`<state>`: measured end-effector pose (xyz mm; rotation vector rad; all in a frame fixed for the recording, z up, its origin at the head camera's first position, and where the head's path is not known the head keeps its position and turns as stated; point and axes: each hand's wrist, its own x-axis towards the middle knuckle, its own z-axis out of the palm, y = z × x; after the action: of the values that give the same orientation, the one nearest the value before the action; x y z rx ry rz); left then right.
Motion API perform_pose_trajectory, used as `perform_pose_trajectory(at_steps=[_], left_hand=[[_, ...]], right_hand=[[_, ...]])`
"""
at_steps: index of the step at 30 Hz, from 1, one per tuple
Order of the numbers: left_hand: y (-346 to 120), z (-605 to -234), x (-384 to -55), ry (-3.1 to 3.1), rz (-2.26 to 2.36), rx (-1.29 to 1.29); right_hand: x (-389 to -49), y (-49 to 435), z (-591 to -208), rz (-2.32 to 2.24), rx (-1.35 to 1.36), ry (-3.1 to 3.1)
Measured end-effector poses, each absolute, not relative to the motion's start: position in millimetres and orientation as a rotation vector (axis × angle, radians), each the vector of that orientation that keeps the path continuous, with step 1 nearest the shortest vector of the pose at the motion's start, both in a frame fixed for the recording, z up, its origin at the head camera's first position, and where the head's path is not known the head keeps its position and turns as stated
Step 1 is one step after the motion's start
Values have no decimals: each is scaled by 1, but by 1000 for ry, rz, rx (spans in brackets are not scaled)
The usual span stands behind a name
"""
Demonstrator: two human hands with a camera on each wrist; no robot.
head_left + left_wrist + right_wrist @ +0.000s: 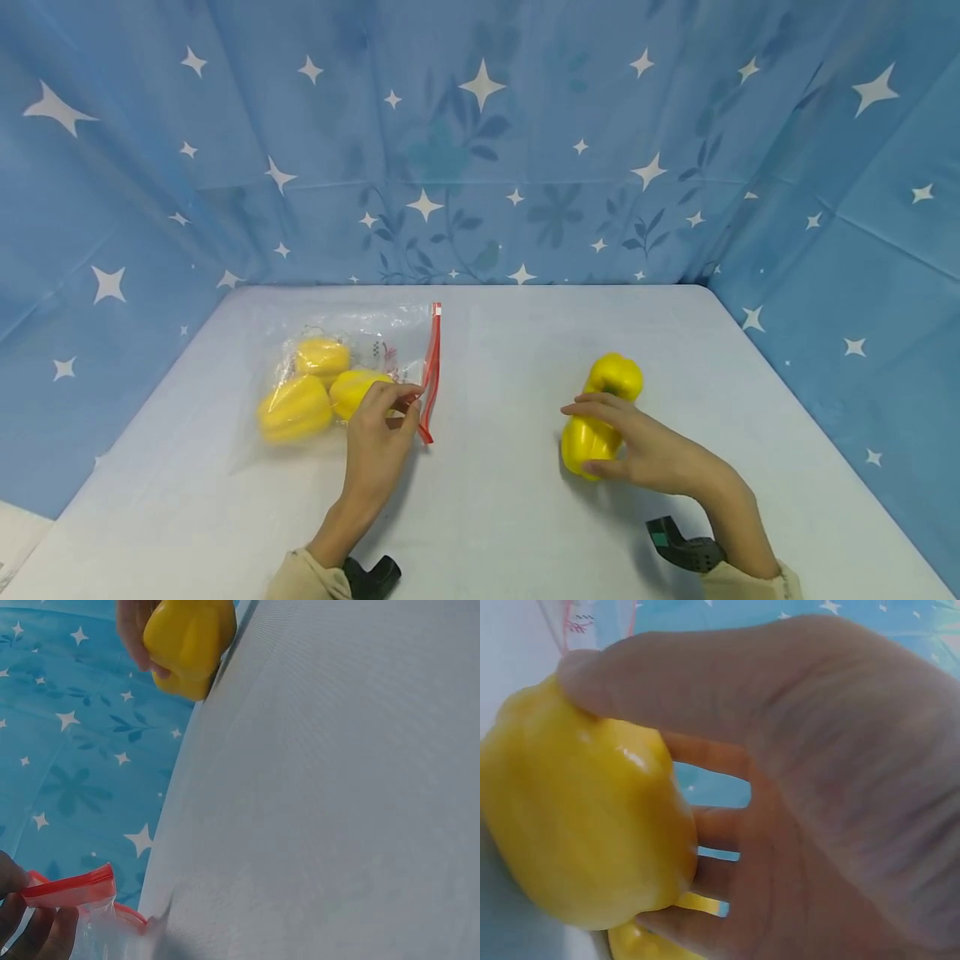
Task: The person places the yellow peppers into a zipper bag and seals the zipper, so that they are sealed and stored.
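Where the head view half hides it, the right wrist view shows the right hand curled round a glossy yellow bell pepper. The left hand pinches a clear plastic, red-zipped bag.

Indoor site, apparently a curtained-off tabletop recording booth. Blue curtain, printed with white four-pointed stars and leafy sprigs, runs from 8 o'clock through 12 to 4; folds and creases visible, room behind screened off. White table with rounded far corners; curtain close along its 12 o'clock edge. Black wrist device at 7 o'clock, second black device between 4 and 5: recording gear, by the look. Pale patch past the hem at 8, too little showing to identify. Yellow bell peppers and zip bag are kitchen goods; setting looks staged. Home, lab or office: cannot tell.
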<state>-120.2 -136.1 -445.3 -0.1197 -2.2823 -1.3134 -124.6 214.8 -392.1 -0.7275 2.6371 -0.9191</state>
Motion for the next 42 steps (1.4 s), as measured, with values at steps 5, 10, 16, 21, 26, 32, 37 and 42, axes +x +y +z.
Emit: perform_pose_trajectory(at_steps=[5,10,16,21,26,32,37,42], left_hand=[[-136,-445,-121,-2283,-1310,-130],[-136,-445,-121,-2285,-1321,-123],[-137,-444,-120,-2273,-1314,-125],[-137,-445,-119,-2274,-1313,-119],[-136,-446,-119,-2273,-1315,-125],[-135,-443,-119,-2287,-1328,-119],[-135,-443,-118,-2265,-1316,-131],[-136,-443,-117,-2249,-1281,-142]], right_hand=[[-126,201,-399,-928,-751,2723],[-129,185,-409,-999,-799,2805],[-129,172,-417,-942,-833,2845],[-127,167,-419,-868,-858,2884],[-125,169,-415,-807,-831,2887],[-128,175,-413,-826,-847,2855],[-130,178,-417,-849,-869,2871],[-133,176,-421,-885,-830,2894]])
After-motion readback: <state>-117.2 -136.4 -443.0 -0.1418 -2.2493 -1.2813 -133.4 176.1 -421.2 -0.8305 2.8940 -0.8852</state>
